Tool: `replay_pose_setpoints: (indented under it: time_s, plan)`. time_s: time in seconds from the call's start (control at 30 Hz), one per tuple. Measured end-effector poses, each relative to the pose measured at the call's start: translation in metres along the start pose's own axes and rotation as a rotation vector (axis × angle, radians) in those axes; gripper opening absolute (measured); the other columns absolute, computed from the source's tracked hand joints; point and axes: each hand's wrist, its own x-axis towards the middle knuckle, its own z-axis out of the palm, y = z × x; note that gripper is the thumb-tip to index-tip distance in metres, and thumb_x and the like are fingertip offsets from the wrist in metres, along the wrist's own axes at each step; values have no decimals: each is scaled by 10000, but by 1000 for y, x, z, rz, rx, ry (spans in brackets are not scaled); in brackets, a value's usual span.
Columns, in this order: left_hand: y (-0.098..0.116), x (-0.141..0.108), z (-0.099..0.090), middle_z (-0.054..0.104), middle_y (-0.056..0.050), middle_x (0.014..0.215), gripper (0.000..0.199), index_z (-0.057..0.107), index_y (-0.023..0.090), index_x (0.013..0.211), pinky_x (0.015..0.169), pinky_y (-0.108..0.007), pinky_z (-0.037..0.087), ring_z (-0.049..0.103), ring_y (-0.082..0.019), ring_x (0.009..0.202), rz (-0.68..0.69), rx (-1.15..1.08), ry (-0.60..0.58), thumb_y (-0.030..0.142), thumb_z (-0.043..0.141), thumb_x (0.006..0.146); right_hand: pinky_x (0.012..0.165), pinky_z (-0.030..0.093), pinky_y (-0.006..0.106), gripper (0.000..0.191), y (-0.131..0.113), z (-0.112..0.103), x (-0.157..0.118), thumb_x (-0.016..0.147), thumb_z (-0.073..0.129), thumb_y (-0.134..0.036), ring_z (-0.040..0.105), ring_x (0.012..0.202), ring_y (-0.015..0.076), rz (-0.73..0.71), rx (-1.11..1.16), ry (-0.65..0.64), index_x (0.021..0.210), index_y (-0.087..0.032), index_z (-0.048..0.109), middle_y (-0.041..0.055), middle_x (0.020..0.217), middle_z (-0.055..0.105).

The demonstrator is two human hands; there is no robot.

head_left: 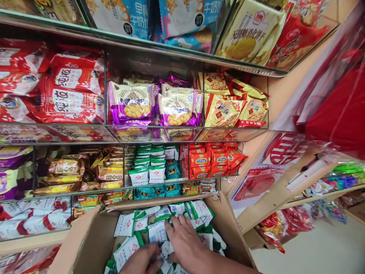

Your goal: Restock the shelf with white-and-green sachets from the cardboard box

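Note:
A cardboard box (88,239) in front of me holds many small white-and-green packets (124,224), lying loose at various angles. My right hand (186,241) reaches into the box from the lower right, its fingers spread over the packets and touching a white one (157,231) with blue print. My left hand (142,260) is low in the box, just left of my right hand, over the packets. Its fingers are blurred by motion, and I cannot make out whether anything is between them. Similar white-and-green packets (156,173) stand stacked in a shelf compartment behind the box.
Clear-fronted shelves (159,133) rise behind the box. They hold red packets (72,101), purple-and-cream biscuit packs (131,101), brown-and-yellow snacks (67,167) and orange-red packs (219,158). Red plastic-wrapped goods (339,110) hang at the right. Bagged goods (273,226) lie below them.

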Motion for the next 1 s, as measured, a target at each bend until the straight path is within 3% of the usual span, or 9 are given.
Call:
replay_pose_setpoints:
  time_s: [0.13, 0.27, 0.4, 0.57, 0.7, 0.87, 1.0]
  plan:
    - [9, 4, -21, 652, -26, 804, 149, 569, 222, 821, 708, -286, 412, 582, -200, 767, -58, -233, 152, 318, 506, 725, 843, 389, 458, 643, -2, -14, -7, 605, 673, -216, 474, 966, 323, 189, 89, 38, 1206, -143, 459, 153, 1044, 537]
    - [18, 5, -25, 654, -53, 899, 296, 547, 195, 962, 746, -298, 433, 586, -207, 830, -71, -386, 126, 400, 471, 763, 858, 384, 408, 594, 6, -20, -13, 636, 581, -99, 483, 988, 277, 254, 357, 107, 1211, -157, 442, 120, 1043, 552]
    - [34, 2, -21, 580, -85, 1123, 491, 467, 205, 1137, 673, -261, 446, 567, -194, 890, -100, -623, 41, 468, 540, 730, 869, 381, 340, 449, 12, -22, -14, 669, 608, -177, 499, 1006, 214, 323, 835, 184, 1106, -178, 503, 72, 1071, 568]
    - [51, -4, -17, 574, 34, 708, 581, 475, 191, 1147, 488, -217, 394, 493, -94, 518, -219, -874, -22, 493, 619, 672, 584, 388, 229, 245, 7, -29, -7, 692, 607, -330, 507, 640, 118, 383, 1318, 230, 870, -168, 560, -22, 694, 549]
    - [57, -7, -17, 581, 31, 649, 541, 544, 159, 1058, 466, -208, 374, 460, -75, 474, -260, -927, 42, 489, 650, 643, 492, 314, 208, 229, 4, -32, 3, 745, 530, -365, 400, 521, 87, 394, 1262, 341, 634, -166, 504, -49, 551, 439]
    - [65, -10, -9, 590, 42, 597, 547, 458, 207, 1071, 411, -182, 356, 513, -101, 494, -218, -1142, 88, 494, 645, 645, 543, 348, 228, 229, 2, -33, 4, 795, 479, -361, 458, 564, 112, 389, 1044, 505, 667, -174, 506, -23, 581, 507]
    - [58, -5, -4, 582, 51, 563, 521, 368, 227, 1040, 346, -151, 280, 486, -82, 432, -92, -1094, 5, 460, 648, 668, 546, 362, 232, 241, 3, -28, 0, 830, 432, -375, 490, 566, 125, 363, 943, 560, 701, -184, 505, -8, 600, 535]
